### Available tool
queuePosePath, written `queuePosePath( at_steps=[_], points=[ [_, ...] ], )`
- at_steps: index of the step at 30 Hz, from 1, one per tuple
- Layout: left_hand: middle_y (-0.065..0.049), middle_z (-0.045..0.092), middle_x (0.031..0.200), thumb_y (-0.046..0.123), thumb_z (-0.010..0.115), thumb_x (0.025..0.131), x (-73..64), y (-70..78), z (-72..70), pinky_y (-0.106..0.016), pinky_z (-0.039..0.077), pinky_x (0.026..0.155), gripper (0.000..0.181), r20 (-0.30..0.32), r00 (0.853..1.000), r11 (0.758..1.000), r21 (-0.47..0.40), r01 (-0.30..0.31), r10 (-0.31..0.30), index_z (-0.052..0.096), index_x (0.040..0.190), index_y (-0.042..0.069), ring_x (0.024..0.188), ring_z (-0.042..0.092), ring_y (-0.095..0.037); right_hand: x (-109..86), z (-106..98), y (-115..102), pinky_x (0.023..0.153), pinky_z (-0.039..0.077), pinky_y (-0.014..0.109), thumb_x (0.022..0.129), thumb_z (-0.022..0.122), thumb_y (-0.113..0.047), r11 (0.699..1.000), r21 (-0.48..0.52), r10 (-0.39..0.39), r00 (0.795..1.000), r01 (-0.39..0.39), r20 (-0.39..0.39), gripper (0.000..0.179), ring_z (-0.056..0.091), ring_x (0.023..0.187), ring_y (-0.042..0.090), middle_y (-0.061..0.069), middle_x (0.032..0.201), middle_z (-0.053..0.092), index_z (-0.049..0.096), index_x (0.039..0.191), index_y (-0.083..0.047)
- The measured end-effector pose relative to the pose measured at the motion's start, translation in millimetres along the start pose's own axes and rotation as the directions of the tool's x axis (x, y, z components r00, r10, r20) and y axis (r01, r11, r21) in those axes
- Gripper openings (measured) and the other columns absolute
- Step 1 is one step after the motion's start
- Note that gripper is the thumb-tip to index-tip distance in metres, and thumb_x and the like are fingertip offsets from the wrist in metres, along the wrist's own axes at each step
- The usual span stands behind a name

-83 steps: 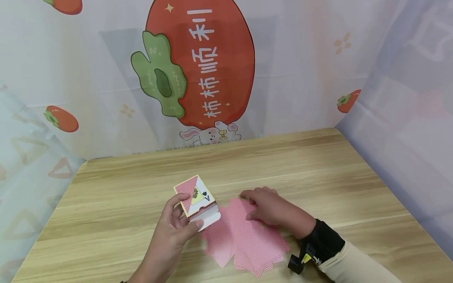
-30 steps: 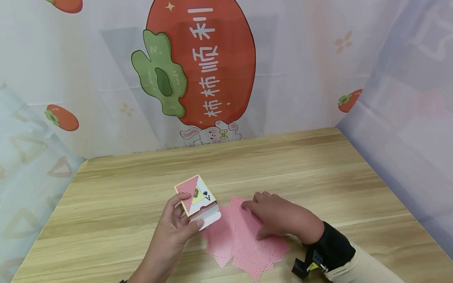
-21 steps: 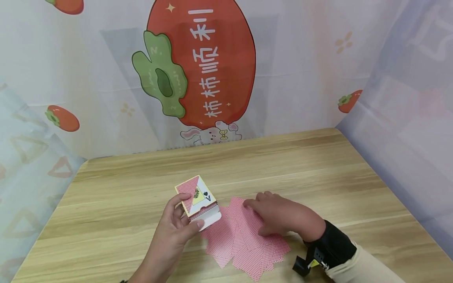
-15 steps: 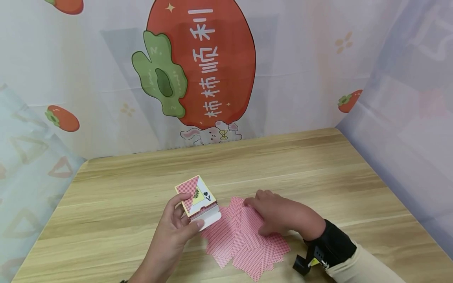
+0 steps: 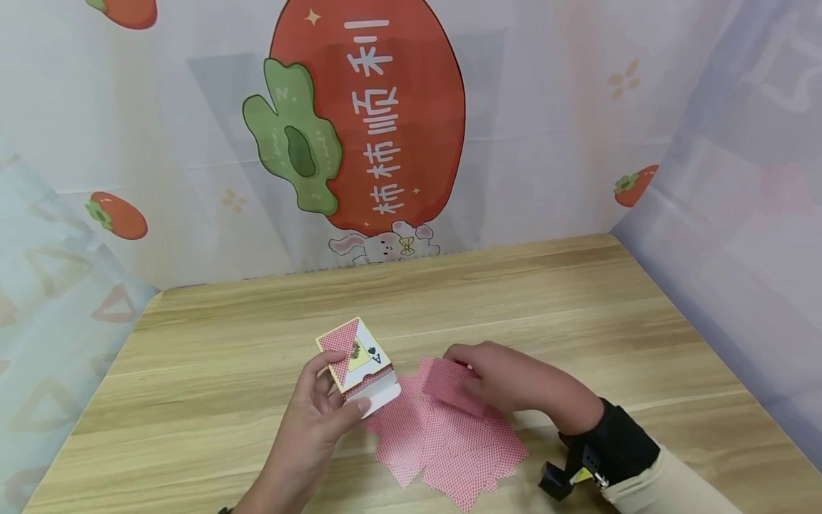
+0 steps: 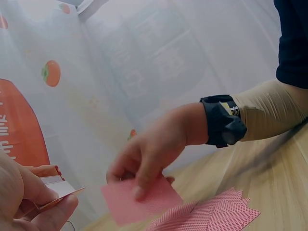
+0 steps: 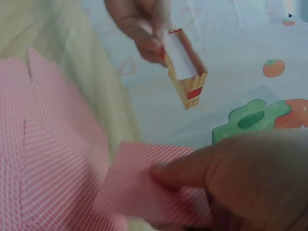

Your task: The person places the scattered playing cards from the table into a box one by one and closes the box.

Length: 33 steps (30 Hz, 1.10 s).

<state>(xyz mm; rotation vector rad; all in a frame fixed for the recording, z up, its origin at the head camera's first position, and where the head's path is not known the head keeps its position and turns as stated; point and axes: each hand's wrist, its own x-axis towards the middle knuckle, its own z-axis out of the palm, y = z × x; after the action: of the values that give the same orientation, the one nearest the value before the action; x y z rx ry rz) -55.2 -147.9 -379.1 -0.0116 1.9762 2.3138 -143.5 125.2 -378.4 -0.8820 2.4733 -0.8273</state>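
My left hand (image 5: 311,417) grips a playing card box (image 5: 369,357), red-checked and white with an ace of spades on its face. The box tilts so that its opened end, with the white flap (image 5: 384,396) out under my thumb, points down toward the right. In the right wrist view, the mouth of the box (image 7: 185,62) shows a white inside. My right hand (image 5: 516,378) pinches a red-backed playing card (image 5: 446,385), thumb on its back, just above the pile. Whether more than one card is in the pinch, I cannot tell. Beneath it lies a fanned pile of playing cards (image 5: 401,442), backs up.
The wooden table (image 5: 212,400) bears the pile near its front middle. Behind it hangs a white cloth (image 5: 533,143) with persimmon prints, and more cloth hangs along both sides. A black wrist camera (image 5: 555,480) juts from the right wrist, close beside the pile.
The right hand, earlier with its fingers spread over the pile, has taken up a card and raised it slightly. The left hand and the box have hardly moved.
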Motion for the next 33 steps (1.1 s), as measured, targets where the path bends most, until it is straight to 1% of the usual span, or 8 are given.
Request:
queuePosePath(
  at_steps=[5, 11, 15, 17, 19, 22, 26, 33],
  points=[
    [-0.017, 0.041, 0.133, -0.012, 0.067, 0.082, 0.6, -1.1, 0.4, -0.03, 0.055, 0.085, 0.074, -0.017, 1.0, 1.0, -0.001, -0.006, 0.006, 0.026, 0.138, 0.014, 0.114, 0.055, -0.027, -5.0, -5, -11, 0.058, 0.051, 0.028, 0.097, 0.063, -0.026, 0.97, 0.237, -0.047, 0.998, 0.052, -0.03, 0.009, 0.056, 0.07, 0.011, -0.004, 0.083, 0.062, 0.061, 0.104, -0.021],
    [-0.018, 0.04, 0.134, -0.013, 0.065, 0.083, 1.1, -2.1, -0.4, -0.029, 0.055, 0.085, 0.074, -0.005, 1.0, 1.0, -0.002, -0.025, 0.025, 0.025, 0.14, 0.014, 0.113, 0.056, -0.025, -11.0, -4, -26, 0.052, 0.053, 0.028, 0.101, 0.057, -0.022, 0.823, 0.562, -0.122, 0.992, 0.085, 0.029, 0.012, 0.057, 0.059, 0.015, 0.007, 0.077, 0.061, 0.059, 0.107, -0.013],
    [-0.019, 0.039, 0.133, -0.013, 0.065, 0.084, 1.4, -2.0, -1.0, -0.029, 0.056, 0.086, 0.075, 0.01, 1.0, 1.0, -0.005, -0.029, 0.03, 0.024, 0.141, 0.014, 0.112, 0.057, -0.025, -12.7, 1, -31, 0.057, 0.06, 0.037, 0.1, 0.057, -0.016, 0.726, 0.681, -0.206, 0.976, 0.101, 0.075, 0.013, 0.063, 0.063, 0.019, 0.012, 0.081, 0.063, 0.058, 0.11, -0.006],
    [-0.019, 0.039, 0.134, -0.011, 0.067, 0.084, 1.5, -1.5, -1.2, -0.031, 0.055, 0.088, 0.076, 0.015, 1.0, 1.0, -0.006, -0.024, 0.024, 0.024, 0.141, 0.015, 0.114, 0.057, -0.026, -12.6, 4, -32, 0.055, 0.059, 0.035, 0.1, 0.058, -0.016, 0.691, 0.716, -0.232, 0.968, 0.098, 0.092, 0.014, 0.063, 0.06, 0.02, 0.01, 0.079, 0.062, 0.056, 0.107, -0.004],
    [-0.018, 0.038, 0.135, -0.009, 0.068, 0.084, 1.3, -0.8, -1.5, -0.032, 0.055, 0.089, 0.077, 0.016, 1.0, 1.0, -0.009, -0.014, 0.014, 0.024, 0.141, 0.017, 0.116, 0.056, -0.026, -12.3, 8, -34, 0.051, 0.056, 0.029, 0.099, 0.059, -0.017, 0.673, 0.734, -0.246, 0.963, 0.089, 0.11, 0.016, 0.062, 0.057, 0.02, 0.008, 0.076, 0.06, 0.052, 0.102, -0.002],
    [-0.018, 0.038, 0.136, -0.01, 0.068, 0.084, 0.8, -0.1, -1.6, -0.034, 0.055, 0.09, 0.077, 0.017, 1.0, 1.0, -0.016, -0.007, 0.008, 0.024, 0.141, 0.018, 0.117, 0.055, -0.028, -11.7, 13, -35, 0.049, 0.051, 0.022, 0.098, 0.06, -0.019, 0.675, 0.734, -0.247, 0.961, 0.077, 0.127, 0.02, 0.06, 0.053, 0.019, 0.005, 0.07, 0.058, 0.049, 0.097, -0.003],
    [-0.018, 0.037, 0.135, -0.013, 0.065, 0.083, -0.1, 0.2, -0.2, -0.032, 0.055, 0.087, 0.078, 0.017, 1.0, 1.0, -0.026, -0.016, 0.017, 0.023, 0.141, 0.016, 0.115, 0.055, -0.028, -10.6, 19, -37, 0.048, 0.046, 0.021, 0.097, 0.061, -0.021, 0.675, 0.735, -0.251, 0.957, 0.065, 0.146, 0.021, 0.058, 0.052, 0.016, 0.006, 0.065, 0.059, 0.05, 0.099, -0.004],
    [-0.017, 0.037, 0.138, -0.016, 0.064, 0.081, -1.9, -0.8, 4.9, -0.031, 0.056, 0.086, 0.077, 0.02, 1.0, 0.999, -0.032, -0.02, 0.021, 0.025, 0.141, 0.015, 0.117, 0.055, -0.028, -7.1, 27, -36, 0.041, 0.033, 0.021, 0.099, 0.059, -0.02, 0.642, 0.765, -0.271, 0.947, 0.046, 0.171, 0.018, 0.052, 0.048, 0.011, 0.016, 0.067, 0.063, 0.051, 0.104, -0.004]
  ],
)
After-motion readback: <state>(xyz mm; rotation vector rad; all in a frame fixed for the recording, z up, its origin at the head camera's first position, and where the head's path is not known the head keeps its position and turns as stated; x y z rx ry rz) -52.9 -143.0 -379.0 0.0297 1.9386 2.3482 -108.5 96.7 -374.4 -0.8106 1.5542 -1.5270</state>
